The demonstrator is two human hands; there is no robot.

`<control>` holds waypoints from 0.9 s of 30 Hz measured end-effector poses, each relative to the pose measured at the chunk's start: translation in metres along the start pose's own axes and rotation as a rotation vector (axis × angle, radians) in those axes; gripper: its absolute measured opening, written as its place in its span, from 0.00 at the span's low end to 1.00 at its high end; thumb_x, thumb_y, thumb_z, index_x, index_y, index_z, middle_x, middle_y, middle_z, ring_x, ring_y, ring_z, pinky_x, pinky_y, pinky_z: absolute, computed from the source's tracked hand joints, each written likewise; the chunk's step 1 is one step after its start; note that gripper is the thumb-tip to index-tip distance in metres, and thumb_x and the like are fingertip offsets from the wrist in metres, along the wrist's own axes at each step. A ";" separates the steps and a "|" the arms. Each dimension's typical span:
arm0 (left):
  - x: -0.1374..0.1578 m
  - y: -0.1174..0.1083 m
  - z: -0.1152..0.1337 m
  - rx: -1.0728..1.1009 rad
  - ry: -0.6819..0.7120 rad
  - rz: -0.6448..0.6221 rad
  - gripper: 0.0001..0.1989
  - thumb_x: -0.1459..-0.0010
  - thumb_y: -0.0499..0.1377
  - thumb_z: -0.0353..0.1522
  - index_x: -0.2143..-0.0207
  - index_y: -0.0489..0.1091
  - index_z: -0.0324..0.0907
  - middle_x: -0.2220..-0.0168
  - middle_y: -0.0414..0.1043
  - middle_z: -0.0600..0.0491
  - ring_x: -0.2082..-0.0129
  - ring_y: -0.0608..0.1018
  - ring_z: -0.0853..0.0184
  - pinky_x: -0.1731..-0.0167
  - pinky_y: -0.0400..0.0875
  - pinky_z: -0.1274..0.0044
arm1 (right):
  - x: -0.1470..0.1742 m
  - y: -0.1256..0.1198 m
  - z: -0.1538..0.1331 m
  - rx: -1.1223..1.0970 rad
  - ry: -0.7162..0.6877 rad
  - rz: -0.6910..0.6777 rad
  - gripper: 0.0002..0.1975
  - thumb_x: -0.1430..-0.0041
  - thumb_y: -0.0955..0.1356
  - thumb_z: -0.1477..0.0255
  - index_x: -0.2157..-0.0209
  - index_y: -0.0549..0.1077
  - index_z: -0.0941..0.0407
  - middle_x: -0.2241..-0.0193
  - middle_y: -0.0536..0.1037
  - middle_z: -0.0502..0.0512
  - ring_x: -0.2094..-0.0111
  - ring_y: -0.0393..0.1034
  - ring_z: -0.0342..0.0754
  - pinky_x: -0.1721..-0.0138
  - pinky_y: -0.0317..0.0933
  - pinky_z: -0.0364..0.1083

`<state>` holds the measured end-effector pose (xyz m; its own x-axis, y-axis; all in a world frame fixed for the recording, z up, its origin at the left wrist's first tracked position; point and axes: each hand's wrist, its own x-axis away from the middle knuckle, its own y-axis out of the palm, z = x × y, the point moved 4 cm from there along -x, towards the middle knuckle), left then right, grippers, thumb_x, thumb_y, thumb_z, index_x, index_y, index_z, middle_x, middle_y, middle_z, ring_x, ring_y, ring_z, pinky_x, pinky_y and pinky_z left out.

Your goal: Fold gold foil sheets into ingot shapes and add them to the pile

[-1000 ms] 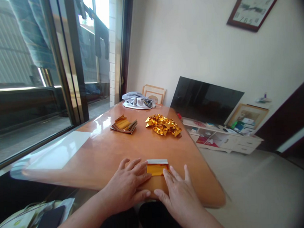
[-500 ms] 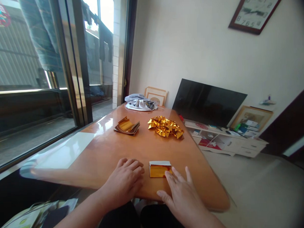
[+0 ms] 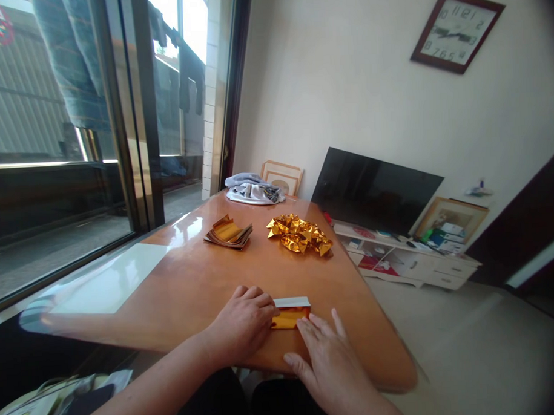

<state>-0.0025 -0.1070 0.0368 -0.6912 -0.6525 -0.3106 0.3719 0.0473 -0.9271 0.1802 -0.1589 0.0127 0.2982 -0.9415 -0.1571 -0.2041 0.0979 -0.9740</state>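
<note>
A sheet of gold foil paper (image 3: 287, 318) lies on the table in front of me, with a pale folded strip along its far edge. The curled fingers of my left hand (image 3: 247, 320) are closed at its left end, their tips touching it; the thumb is hidden. My right hand (image 3: 330, 351) rests palm down with fingers spread, its fingertips on the paper's right end. Farther off, a stack of gold foil sheets (image 3: 229, 232) sits on the left. To its right is a heap of folded gold foil pieces (image 3: 300, 233).
The brown table (image 3: 207, 276) narrows toward the wall, where a grey and white cloth bundle (image 3: 253, 189) lies. On the right stands a low white cabinet (image 3: 415, 264) with a television (image 3: 379, 189) behind it. Glass sliding doors (image 3: 140, 115) run along the left.
My left hand has moved right, from beside the gold foil paper onto its left end. My right hand stays at the right end. The camera view has shifted slightly.
</note>
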 end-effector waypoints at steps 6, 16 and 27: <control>-0.012 0.012 -0.008 0.013 -0.059 0.022 0.12 0.37 0.55 0.34 0.52 0.72 0.48 0.56 0.73 0.49 0.55 0.71 0.58 0.55 0.60 0.68 | 0.001 -0.002 -0.001 -0.042 -0.015 0.021 0.26 0.36 0.68 0.57 0.42 0.73 0.56 0.44 0.76 0.62 0.40 0.65 0.61 0.31 0.32 0.67; -0.056 0.036 -0.027 0.097 -0.175 -0.117 0.06 0.44 0.59 0.36 0.66 0.75 0.48 0.62 0.76 0.51 0.60 0.75 0.59 0.60 0.61 0.69 | 0.001 0.000 0.005 -0.088 -0.005 0.048 0.25 0.38 0.70 0.60 0.42 0.72 0.54 0.46 0.77 0.59 0.43 0.67 0.60 0.32 0.35 0.68; -0.071 0.046 -0.024 0.084 -0.202 -0.155 0.08 0.43 0.54 0.30 0.64 0.73 0.47 0.64 0.79 0.53 0.63 0.78 0.61 0.58 0.61 0.67 | 0.002 0.003 0.009 -0.140 -0.003 0.049 0.26 0.37 0.69 0.59 0.40 0.70 0.53 0.44 0.76 0.57 0.42 0.66 0.58 0.31 0.32 0.66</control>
<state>0.0489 -0.0399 0.0115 -0.6093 -0.7853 -0.1100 0.3273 -0.1227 -0.9369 0.1888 -0.1570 0.0076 0.2878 -0.9356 -0.2044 -0.3464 0.0972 -0.9330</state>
